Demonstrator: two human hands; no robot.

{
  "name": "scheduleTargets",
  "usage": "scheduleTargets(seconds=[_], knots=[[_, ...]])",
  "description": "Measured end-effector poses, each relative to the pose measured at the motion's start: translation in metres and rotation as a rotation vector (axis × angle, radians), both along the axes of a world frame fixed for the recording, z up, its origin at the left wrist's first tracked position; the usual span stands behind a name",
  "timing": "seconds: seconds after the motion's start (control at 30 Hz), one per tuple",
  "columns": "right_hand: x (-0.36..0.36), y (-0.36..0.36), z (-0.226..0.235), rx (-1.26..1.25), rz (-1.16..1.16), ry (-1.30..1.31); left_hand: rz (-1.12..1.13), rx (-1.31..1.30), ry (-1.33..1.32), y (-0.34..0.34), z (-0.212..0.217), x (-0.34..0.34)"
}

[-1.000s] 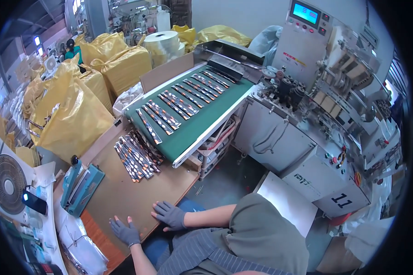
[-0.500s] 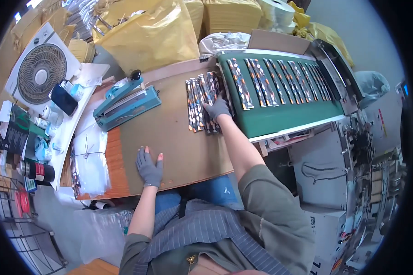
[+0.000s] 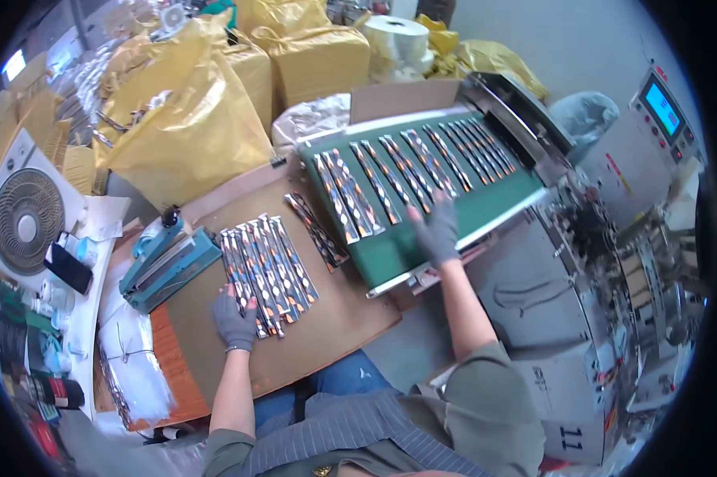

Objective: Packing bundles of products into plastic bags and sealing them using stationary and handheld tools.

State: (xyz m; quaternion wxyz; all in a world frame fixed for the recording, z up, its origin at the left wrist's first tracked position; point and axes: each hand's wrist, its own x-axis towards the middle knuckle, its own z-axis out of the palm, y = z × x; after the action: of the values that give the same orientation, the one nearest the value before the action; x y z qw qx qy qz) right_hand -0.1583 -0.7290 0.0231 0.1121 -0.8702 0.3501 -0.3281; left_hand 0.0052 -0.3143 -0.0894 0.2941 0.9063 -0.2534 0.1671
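A batch of slim, dark patterned sachets [image 3: 269, 274] lies fanned side by side on the brown board [image 3: 207, 350]. My left hand [image 3: 235, 319], in a grey glove, rests at their near left end, its thumb apart from the fingers. A smaller bunch of the same sachets [image 3: 317, 232] lies apart, beside the belt's left end. On the green conveyor belt [image 3: 485, 205] several more sachets [image 3: 346, 195] lie in a slanting row. My right hand [image 3: 438, 230], also gloved, reaches over the belt's near edge with fingers spread, touching or just above the sachets there.
A blue bench sealer [image 3: 171, 266] stands left of the board, near bundled clear bags [image 3: 132, 358]. A fan [image 3: 28, 222] and a phone [image 3: 69, 269] are at far left. Yellow sacks [image 3: 318, 67] line the back. Machinery with a control panel [image 3: 660, 111] stands right.
The sachet batch has moved left across the board to my left hand. My right hand has left the board and gone over the belt. The view has turned right.
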Motion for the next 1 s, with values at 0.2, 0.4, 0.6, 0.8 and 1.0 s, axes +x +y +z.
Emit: scheduleTargets(seconds=[0.2,0.4,0.6,0.8,1.0], knots=[[-0.028,-0.106,-0.012,0.061,-0.204,-0.089,0.016,0.034,0.037,0.008,-0.008,0.004],[0.010,-0.215,-0.028,0.007,-0.255,0.071,0.120,0.075,0.126,0.005,0.017,-0.019],[-0.029,-0.326,-0.041,0.333,0.198,-0.070,0.139,-0.029,0.095,-0.028,0.016,-0.020],[0.085,-0.184,-0.081,0.271,0.869,0.123,0.209,0.001,-0.045,-0.006,-0.011,-0.027],[0.105,0.014,-0.042,-0.007,0.916,0.241,0.198,-0.084,0.026,-0.019,-0.006,-0.019]])
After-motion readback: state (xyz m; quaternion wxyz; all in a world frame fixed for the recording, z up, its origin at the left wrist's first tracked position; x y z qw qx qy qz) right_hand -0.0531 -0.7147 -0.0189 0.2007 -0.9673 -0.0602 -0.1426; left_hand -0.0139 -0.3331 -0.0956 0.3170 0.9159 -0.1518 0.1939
